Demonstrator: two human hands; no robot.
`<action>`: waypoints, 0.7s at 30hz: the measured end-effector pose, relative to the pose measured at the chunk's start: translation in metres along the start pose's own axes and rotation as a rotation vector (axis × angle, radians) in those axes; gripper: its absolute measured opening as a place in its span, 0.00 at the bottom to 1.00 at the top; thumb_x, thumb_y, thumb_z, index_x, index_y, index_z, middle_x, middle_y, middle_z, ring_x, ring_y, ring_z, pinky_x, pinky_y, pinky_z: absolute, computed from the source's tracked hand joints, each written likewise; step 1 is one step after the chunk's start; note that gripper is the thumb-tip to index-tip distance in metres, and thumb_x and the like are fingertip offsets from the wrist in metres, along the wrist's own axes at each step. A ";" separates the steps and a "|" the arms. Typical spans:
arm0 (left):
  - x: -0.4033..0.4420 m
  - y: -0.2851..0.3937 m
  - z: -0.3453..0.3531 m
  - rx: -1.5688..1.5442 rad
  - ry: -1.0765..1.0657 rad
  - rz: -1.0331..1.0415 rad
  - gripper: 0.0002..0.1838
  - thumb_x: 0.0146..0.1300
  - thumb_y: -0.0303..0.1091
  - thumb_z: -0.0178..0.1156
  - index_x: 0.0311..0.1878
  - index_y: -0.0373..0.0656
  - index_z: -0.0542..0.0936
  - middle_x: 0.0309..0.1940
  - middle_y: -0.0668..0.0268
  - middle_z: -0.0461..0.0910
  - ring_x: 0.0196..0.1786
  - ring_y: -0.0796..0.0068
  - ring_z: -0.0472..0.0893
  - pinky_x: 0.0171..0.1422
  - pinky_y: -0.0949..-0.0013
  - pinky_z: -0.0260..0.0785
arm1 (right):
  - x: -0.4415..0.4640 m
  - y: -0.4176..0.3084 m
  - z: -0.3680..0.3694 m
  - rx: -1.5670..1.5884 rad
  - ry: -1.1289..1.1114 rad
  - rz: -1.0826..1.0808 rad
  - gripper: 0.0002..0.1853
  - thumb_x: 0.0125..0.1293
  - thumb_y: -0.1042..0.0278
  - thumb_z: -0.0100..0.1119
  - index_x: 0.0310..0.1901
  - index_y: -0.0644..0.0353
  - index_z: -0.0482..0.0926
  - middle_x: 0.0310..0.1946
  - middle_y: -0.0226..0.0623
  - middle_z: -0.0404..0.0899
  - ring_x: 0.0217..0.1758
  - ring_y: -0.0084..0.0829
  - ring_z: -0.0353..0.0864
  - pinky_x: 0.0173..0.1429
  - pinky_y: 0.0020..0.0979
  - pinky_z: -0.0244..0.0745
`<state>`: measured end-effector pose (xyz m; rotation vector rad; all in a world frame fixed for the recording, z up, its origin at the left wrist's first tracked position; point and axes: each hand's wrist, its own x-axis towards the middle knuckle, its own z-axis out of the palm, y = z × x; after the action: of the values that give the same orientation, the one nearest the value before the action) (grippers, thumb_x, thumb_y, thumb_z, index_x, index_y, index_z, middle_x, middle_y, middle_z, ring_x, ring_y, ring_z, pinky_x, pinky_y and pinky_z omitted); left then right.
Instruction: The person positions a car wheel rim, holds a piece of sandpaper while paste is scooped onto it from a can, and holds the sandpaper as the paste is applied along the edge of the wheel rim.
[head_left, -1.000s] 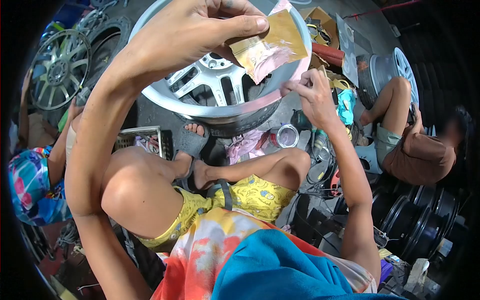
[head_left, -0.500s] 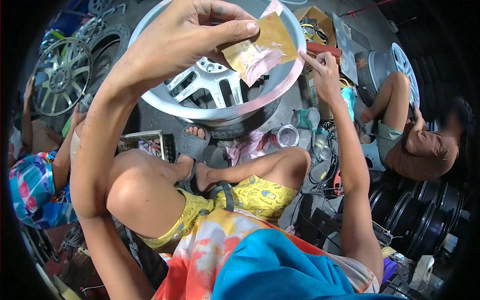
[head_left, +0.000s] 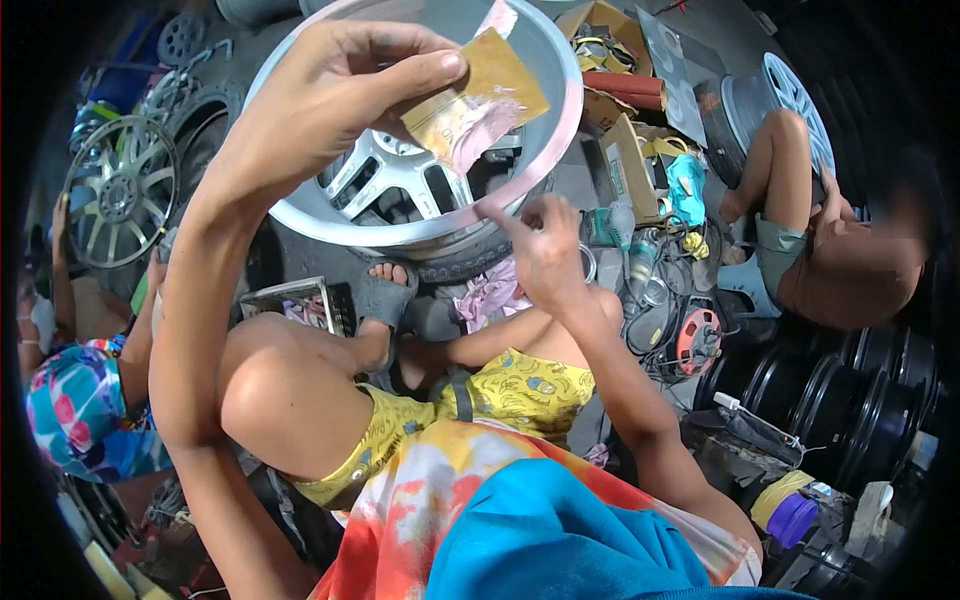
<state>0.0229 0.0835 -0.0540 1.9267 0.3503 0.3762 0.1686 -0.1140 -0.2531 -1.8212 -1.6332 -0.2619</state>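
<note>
My left hand (head_left: 345, 95) is raised over a silver alloy wheel (head_left: 390, 185), pinching a tan square sheet (head_left: 517, 80) between thumb and fingers. Pink putty (head_left: 480, 132) is smeared across the sheet's lower part. Below it, my right hand (head_left: 548, 250) points its index finger at the near right edge of the wheel, the fingertip at or very near the lip; the other fingers curl in with nothing visible in them. A pink film coats the right side of that lip. The wheel rests on a tyre (head_left: 465, 262) on the floor.
Pink cloth (head_left: 490, 293) and a plastic crate (head_left: 292, 305) lie near my feet. To the right are a cardboard box (head_left: 628, 170), power tools (head_left: 622, 225), cables and a red reel (head_left: 698, 342). Black rims (head_left: 800, 410) line the right. People sit either side with wheels.
My right hand has moved left and down along the wheel's lip, towards its near side. My left hand still holds the sheet. The view has shifted slightly.
</note>
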 end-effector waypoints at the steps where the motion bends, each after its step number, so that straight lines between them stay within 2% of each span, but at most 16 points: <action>1: -0.001 -0.001 0.000 -0.020 0.003 -0.006 0.18 0.70 0.42 0.63 0.48 0.34 0.84 0.35 0.71 0.83 0.37 0.86 0.80 0.41 0.79 0.73 | -0.001 -0.003 0.000 0.105 0.000 -0.029 0.27 0.54 0.80 0.53 0.55 0.48 0.85 0.35 0.38 0.68 0.39 0.38 0.70 0.46 0.38 0.66; 4: -0.005 0.001 -0.001 -0.058 -0.003 -0.056 0.18 0.71 0.41 0.62 0.49 0.34 0.84 0.35 0.71 0.83 0.37 0.87 0.80 0.41 0.78 0.73 | -0.001 0.019 -0.003 0.193 0.034 -0.073 0.27 0.55 0.81 0.51 0.56 0.49 0.85 0.35 0.39 0.67 0.39 0.39 0.70 0.47 0.38 0.68; 7: -0.006 0.001 -0.004 -0.055 0.019 -0.070 0.17 0.71 0.41 0.62 0.50 0.35 0.84 0.37 0.68 0.84 0.39 0.84 0.82 0.43 0.77 0.75 | 0.013 0.084 -0.011 0.170 0.197 0.160 0.27 0.61 0.84 0.48 0.59 0.52 0.83 0.35 0.37 0.64 0.40 0.35 0.68 0.47 0.30 0.67; 9: -0.005 0.001 -0.005 -0.076 0.048 -0.090 0.17 0.70 0.41 0.63 0.50 0.35 0.84 0.38 0.66 0.85 0.40 0.82 0.84 0.45 0.76 0.77 | 0.031 0.126 -0.015 0.099 0.269 0.161 0.24 0.67 0.81 0.53 0.62 0.50 0.81 0.35 0.35 0.63 0.39 0.32 0.66 0.47 0.31 0.66; 12: -0.003 0.000 -0.003 -0.077 0.059 -0.102 0.17 0.70 0.41 0.63 0.49 0.35 0.84 0.37 0.67 0.85 0.40 0.82 0.84 0.45 0.76 0.77 | 0.053 0.153 -0.006 0.080 0.279 0.117 0.24 0.67 0.80 0.55 0.62 0.47 0.81 0.35 0.34 0.63 0.39 0.31 0.66 0.47 0.31 0.67; 16: -0.001 0.001 -0.001 -0.072 0.052 -0.130 0.17 0.69 0.41 0.64 0.49 0.35 0.84 0.37 0.67 0.85 0.39 0.82 0.84 0.44 0.75 0.78 | 0.054 0.161 0.025 0.080 0.296 0.138 0.25 0.66 0.80 0.57 0.63 0.45 0.81 0.35 0.34 0.64 0.39 0.31 0.67 0.48 0.31 0.67; 20: 0.000 -0.001 0.002 -0.067 0.056 -0.126 0.17 0.69 0.41 0.64 0.49 0.35 0.84 0.37 0.67 0.85 0.39 0.82 0.84 0.44 0.76 0.78 | 0.027 0.137 0.042 0.135 0.399 0.178 0.26 0.66 0.83 0.54 0.64 0.49 0.80 0.35 0.36 0.65 0.38 0.33 0.68 0.46 0.31 0.68; 21: 0.001 -0.002 0.003 -0.066 0.070 -0.132 0.17 0.69 0.41 0.64 0.49 0.36 0.85 0.37 0.68 0.85 0.39 0.83 0.84 0.44 0.76 0.78 | 0.018 0.126 0.041 0.116 0.385 0.198 0.29 0.62 0.86 0.53 0.64 0.51 0.80 0.35 0.37 0.66 0.39 0.34 0.69 0.46 0.30 0.68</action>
<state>0.0244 0.0824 -0.0572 1.8184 0.5024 0.3639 0.2789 -0.0743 -0.3173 -1.7038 -1.1721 -0.3933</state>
